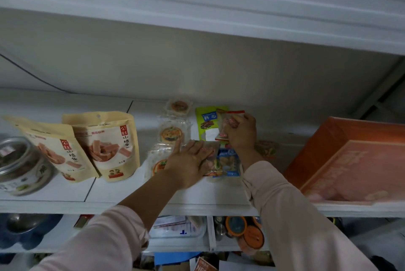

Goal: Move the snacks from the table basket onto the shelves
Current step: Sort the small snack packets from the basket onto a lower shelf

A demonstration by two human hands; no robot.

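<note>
Both my hands reach over the white shelf (197,196). My right hand (241,132) pinches a small clear packet with red trim (226,125), holding it upright above a green snack bag (207,121). My left hand (188,163) lies flat, fingers straight, pressing a brownish snack packet (209,150) that rests partly on a blue snack packet (228,164). Round clear-wrapped snacks (172,133) lie in a row just left of my hands, one partly under the left hand. The table basket is not in view.
Two tan stand-up pouches (109,143) and a clear jar (20,165) stand at the left of the shelf. An orange box (350,161) fills the right end. Another shelf board (197,18) hangs close overhead. Lower shelves hold tubs and lids (245,231).
</note>
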